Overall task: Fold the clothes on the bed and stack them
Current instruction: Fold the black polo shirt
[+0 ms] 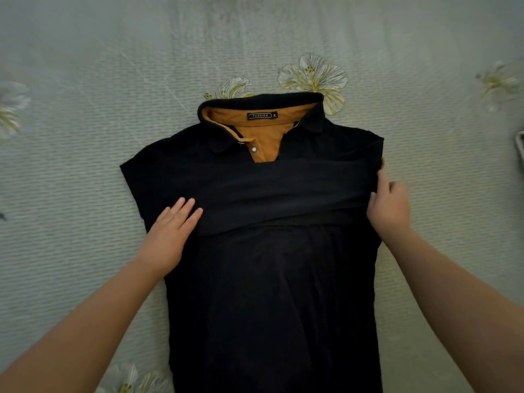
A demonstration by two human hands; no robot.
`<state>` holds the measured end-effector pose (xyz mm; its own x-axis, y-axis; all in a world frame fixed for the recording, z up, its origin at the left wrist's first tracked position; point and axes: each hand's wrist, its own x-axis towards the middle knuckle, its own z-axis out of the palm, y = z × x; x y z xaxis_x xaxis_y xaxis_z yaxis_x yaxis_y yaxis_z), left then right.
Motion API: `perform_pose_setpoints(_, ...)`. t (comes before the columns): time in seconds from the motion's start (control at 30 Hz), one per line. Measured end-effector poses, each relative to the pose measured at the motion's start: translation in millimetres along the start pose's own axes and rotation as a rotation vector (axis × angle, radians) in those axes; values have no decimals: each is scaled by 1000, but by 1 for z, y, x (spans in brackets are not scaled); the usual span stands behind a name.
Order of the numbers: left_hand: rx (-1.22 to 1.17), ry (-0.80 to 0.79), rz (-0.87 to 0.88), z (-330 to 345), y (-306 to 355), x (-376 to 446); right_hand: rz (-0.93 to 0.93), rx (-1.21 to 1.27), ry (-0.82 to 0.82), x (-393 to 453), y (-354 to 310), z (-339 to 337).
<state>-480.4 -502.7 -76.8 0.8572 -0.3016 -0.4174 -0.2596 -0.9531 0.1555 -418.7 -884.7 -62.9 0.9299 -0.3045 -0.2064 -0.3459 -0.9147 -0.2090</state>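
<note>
Floral bed (pixel 85 137): both hands smoothing black polo (pixel 269 293).

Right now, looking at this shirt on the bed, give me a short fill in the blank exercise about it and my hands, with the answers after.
1. The inside of the collar of the black polo shirt is ____ in colour.
2. The left hand lies flat with its fingers ____ on the shirt.
3. The right hand pinches the folded-over sleeve at the shirt's ____ edge.
4. The bedsheet is printed with ____.

Missing words: orange; straight; right; flowers
</note>
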Motion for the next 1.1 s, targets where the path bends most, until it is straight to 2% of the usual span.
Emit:
perform_pose_setpoints(0.07, 101, -124, -36, -1, 0, 2, 2, -101, -4, -3, 1, 6)
perform_pose_setpoints(0.17, 234, -197, -78, -10, 8, 3, 70, -57, 57, -14, 2, 9)
perform_pose_setpoints(0.2, 238, -162, -107, -12, 12, 1, 53, -52, 90, -22, 5, 9)
perform_pose_setpoints(0.3, 48, 206, -211, -6, 38, -19, -46, 11, 153, -68, 17, 11)
perform_pose_setpoints(0.37, -92, 327, -235, 13, 62, -42, 21, 71, 152, -112, 29, 19)
perform_pose_setpoints(0.5, -250, 257, -430, 62, 101, -99, 215, 58, 46, -217, 58, 38)
perform_pose_setpoints(0.63, -317, 296, -629, 88, 125, -146, 204, 15, -46, -284, 78, 46)
perform_pose_setpoints(0.77, -431, 281, -875, 101, 145, -185, 162, 83, -117, -297, 96, 43)
perform_pose_setpoints(0.9, -535, 335, -1032, 113, 152, -221, 66, 68, -24, -282, 133, 24)
perform_pose_setpoints(0.97, -516, 331, -1048, 116, 148, -235, 82, 13, -39, -271, 156, 14)
perform_pose_setpoints(1.1, -453, 257, -951, 121, 140, -243, 15, -91, -133, -259, 177, 12)
